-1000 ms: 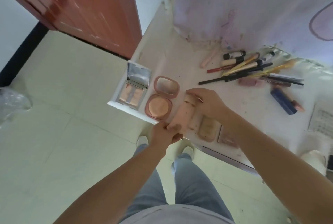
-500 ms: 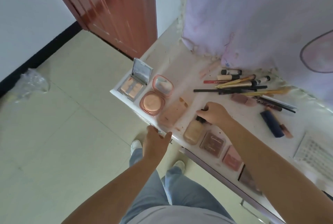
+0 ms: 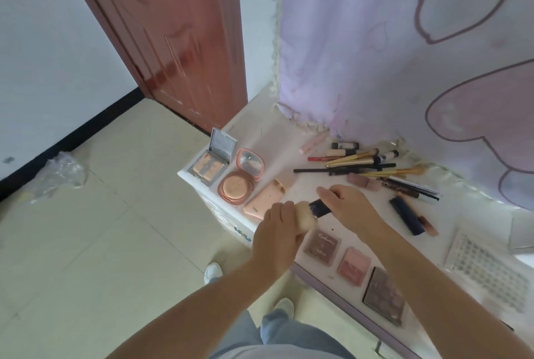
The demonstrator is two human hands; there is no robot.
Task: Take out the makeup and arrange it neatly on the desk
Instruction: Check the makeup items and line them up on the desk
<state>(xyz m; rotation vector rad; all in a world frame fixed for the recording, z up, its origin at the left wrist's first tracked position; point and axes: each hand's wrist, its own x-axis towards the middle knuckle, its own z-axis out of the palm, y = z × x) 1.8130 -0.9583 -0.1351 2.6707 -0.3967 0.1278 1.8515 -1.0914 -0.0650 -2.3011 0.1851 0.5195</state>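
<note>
You are placing the foundation bottle (image 3: 306,218) just right of the peach tube (image 3: 264,198): left hand (image 3: 278,235) grips its body, right hand (image 3: 348,205) probably pinches the dark cap. Next, lay it down parallel.

Partly hidden beige foundation bottle w/ dark cap, held over white desk.
Left hand (image 3: 277,238) covers most of beige foundation bottle (image 3: 304,215); right hand (image 3: 351,208) hides cap end. Grey item (image 3: 521,235) cut off at right edge; palette lettering too blurred to read.
</note>
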